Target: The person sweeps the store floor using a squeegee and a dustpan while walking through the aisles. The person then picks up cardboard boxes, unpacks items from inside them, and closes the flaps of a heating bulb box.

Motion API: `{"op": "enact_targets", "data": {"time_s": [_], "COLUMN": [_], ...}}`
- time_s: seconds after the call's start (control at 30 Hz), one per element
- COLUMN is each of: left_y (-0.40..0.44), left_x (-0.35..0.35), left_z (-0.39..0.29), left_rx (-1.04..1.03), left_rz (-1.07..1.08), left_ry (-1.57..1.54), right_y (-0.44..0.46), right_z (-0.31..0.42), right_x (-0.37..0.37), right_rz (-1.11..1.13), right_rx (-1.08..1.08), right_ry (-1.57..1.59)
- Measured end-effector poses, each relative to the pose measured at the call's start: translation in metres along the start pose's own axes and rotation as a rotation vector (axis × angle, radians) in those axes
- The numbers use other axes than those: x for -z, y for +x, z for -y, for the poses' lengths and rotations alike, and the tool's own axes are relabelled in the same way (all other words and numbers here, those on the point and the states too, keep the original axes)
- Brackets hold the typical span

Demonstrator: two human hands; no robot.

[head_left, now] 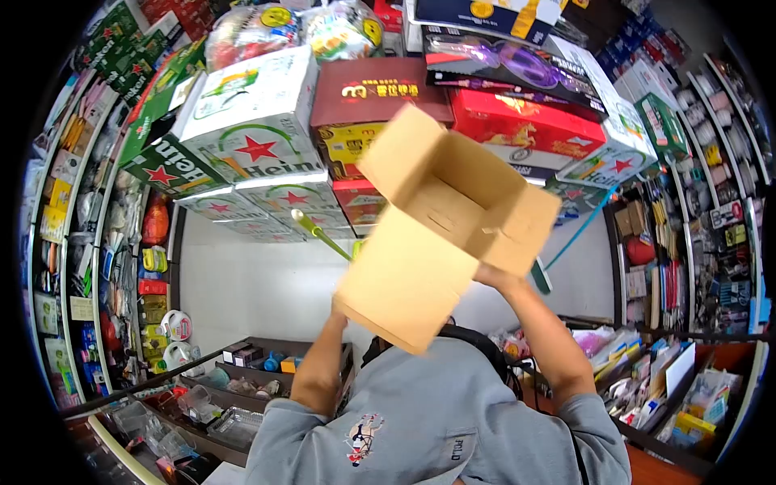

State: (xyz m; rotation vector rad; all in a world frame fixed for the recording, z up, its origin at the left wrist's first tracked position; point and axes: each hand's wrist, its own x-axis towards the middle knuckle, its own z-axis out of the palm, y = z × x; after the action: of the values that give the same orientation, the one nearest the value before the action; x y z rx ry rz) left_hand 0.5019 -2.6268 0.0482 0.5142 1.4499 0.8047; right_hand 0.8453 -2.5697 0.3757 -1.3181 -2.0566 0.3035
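Observation:
An opened brown cardboard box (457,212) is held up in front of my chest, tilted, with its flaps spread. Its inside faces me and no contents show. My left hand (339,309) grips the lower left edge of the large near flap; most of its fingers are behind the cardboard. On the other side, my right hand (490,276) holds the box near its lower right corner, fingers partly hidden under it. Behind the box are a maroon carton (380,89) and a red carton (525,121).
White-and-green beer cartons (259,113) are stacked ahead, topped by bags of packaged goods (252,36). Packed shelves (73,218) line the left, with more shelving (711,170) at right. A green pole (319,234) leans behind the box. Drawers of small goods (242,384) flank me.

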Motion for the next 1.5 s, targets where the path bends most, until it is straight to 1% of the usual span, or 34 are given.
{"op": "enact_targets", "data": {"time_s": [0.03,0.07,0.1,0.13,0.2,0.23,0.3,0.33,0.37,0.4,0.43,0.47,0.5,0.53,0.57,0.6,0.7,0.77,0.83,0.9,0.93,0.97,1.03,1.07,1.1,1.17,1.2,1.23,1.3,1.33,1.37,1.4,1.43,1.5], "left_y": [-0.004,-0.008,-0.048,-0.056,-0.071,-0.082,-0.086,-0.082,-0.088,-0.108,-0.121,-0.143,-0.154,-0.167,-0.183,-0.191,-0.188,-0.203,-0.211,-0.211,-0.210,-0.208,-0.207,-0.203,-0.205,-0.197,-0.195,-0.197,-0.194,-0.194,-0.205,-0.206,-0.207,-0.219], "left_x": [0.006,0.011,-0.006,-0.004,0.002,0.002,0.002,0.000,-0.007,-0.018,-0.030,-0.041,-0.047,-0.060,-0.070,-0.075,-0.092,-0.121,-0.150,-0.174,-0.187,-0.199,-0.214,-0.218,-0.218,-0.215,-0.211,-0.203,-0.183,-0.172,-0.164,-0.158,-0.153,-0.144], "left_z": [0.028,0.043,0.017,0.025,0.036,0.032,0.019,0.008,-0.024,-0.080,-0.130,-0.187,-0.229,-0.270,-0.311,-0.340,-0.366,-0.367,-0.361,-0.353,-0.355,-0.364,-0.378,-0.383,-0.392,-0.404,-0.408,-0.410,-0.409,-0.405,-0.402,-0.395,-0.390,-0.386], "left_rx": [0.101,0.208,0.279,0.316,0.361,0.353,0.170,-0.144,-0.379,-0.607,-0.777,-0.918,-1.022,-1.187,-1.287,-1.391,-1.311,-1.337,-1.349,-1.379,-1.340,-1.409,-1.335,-1.316,-1.370,-1.357,-1.390,-1.356,-1.344,-1.355,-1.316,-1.324,-1.328,-1.354], "left_rz": [0.082,0.012,-0.082,-0.065,-0.068,-0.114,-0.244,-0.343,-0.364,-0.390,-0.395,-0.406,-0.362,-0.360,-0.376,-0.383,-0.420,-0.306,-0.197,-0.219,-0.172,-0.236,-0.352,-0.408,-0.486,-0.450,-0.421,-0.407,-0.093,0.048,0.169,0.287,0.407,0.602], "left_ry": [-0.238,0.016,0.076,0.049,0.023,0.009,0.092,0.177,0.191,0.203,0.160,0.177,0.195,0.122,0.158,0.193,0.237,0.045,0.026,-0.016,-0.051,-0.066,-0.028,-0.020,0.028,-0.033,-0.075,-0.054,-0.203,-0.220,-0.202,-0.162,-0.121,0.110], "right_y": [0.026,0.052,0.078,0.103,0.151,0.170,0.196,0.204,0.206,0.205,0.200,0.195,0.189,0.183,0.179,0.173,0.156,0.150,0.144,0.138,0.134,0.130,0.124,0.122,0.121,0.110,0.104,0.099,0.092,0.096,0.099,0.104,0.108,0.106], "right_z": [0.015,0.029,0.040,0.049,0.043,0.060,0.080,0.082,0.085,0.089,0.093,0.102,0.107,0.111,0.115,0.121,0.116,0.108,0.100,0.094,0.091,0.096,0.077,0.084,0.081,0.087,0.084,0.081,0.068,0.055,0.045,0.043,0.040,0.047], "right_x": [-0.001,-0.005,-0.010,-0.020,-0.050,-0.047,-0.053,-0.061,-0.066,-0.070,-0.074,-0.077,-0.082,-0.086,-0.089,-0.088,-0.088,-0.083,-0.075,-0.068,-0.068,-0.066,-0.076,-0.070,-0.065,-0.045,-0.036,-0.025,0.018,0.032,0.052,0.071,0.086,0.109], "right_rz": [-0.016,-0.047,-0.099,-0.159,-0.382,-0.441,-0.458,-0.497,-0.490,-0.480,-0.463,-0.453,-0.435,-0.460,-0.494,-0.504,-0.553,-0.622,-0.686,-0.708,-0.740,-0.783,-0.821,-0.811,-0.838,-0.771,-0.704,-0.628,-0.493,-0.576,-0.551,-0.463,-0.393,-0.253], "right_rx": [-0.045,-0.104,-0.128,-0.126,0.072,-0.009,-0.184,-0.157,-0.131,-0.083,-0.040,-0.035,-0.027,-0.044,-0.061,-0.074,-0.092,-0.108,-0.140,-0.171,-0.137,-0.084,-0.041,-0.051,0.044,0.212,0.291,0.334,0.337,0.292,0.201,0.106,0.146,0.233], "right_ry": [0.155,0.308,0.411,0.450,0.262,0.150,0.181,0.181,0.198,0.214,0.232,0.222,0.234,0.199,0.161,0.191,0.184,0.132,0.079,-0.104,-0.139,-0.117,-0.219,-0.265,-0.313,-0.249,-0.213,-0.148,-0.037,0.086,0.237,0.555,0.711,0.705]}}
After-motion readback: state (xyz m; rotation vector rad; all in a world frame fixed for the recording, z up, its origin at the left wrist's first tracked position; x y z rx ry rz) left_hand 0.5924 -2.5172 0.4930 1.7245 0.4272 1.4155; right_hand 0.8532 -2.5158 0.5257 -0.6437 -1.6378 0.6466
